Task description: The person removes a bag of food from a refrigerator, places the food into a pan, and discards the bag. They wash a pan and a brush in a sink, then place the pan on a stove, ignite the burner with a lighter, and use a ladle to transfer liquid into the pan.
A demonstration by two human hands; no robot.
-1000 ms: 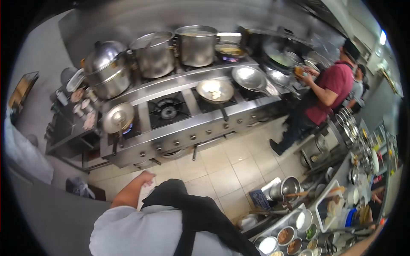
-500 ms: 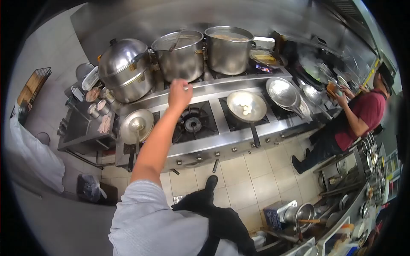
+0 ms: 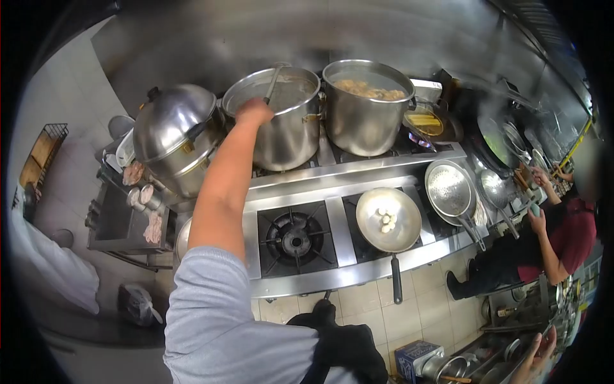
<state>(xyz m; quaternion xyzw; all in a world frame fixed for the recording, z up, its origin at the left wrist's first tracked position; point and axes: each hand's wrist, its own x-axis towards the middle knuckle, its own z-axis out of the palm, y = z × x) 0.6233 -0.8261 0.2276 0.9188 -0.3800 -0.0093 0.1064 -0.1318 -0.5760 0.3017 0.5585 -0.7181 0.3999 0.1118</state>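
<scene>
At the far middle stockpot [image 3: 281, 121], my left hand [image 3: 252, 112], up from the near burner [image 3: 295, 240], now grips the ladle handle [image 3: 272, 83]; right hand [image 3: 537, 355] grip unclear.

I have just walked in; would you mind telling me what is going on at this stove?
The camera wearer's left hand is stretched over the stove, with a grip on the long handle sticking out of the middle pot. A lidded pot stands left of it, a full pot right. A pan with a few pale balls sits in the stove's front row. Another person works further right.
</scene>
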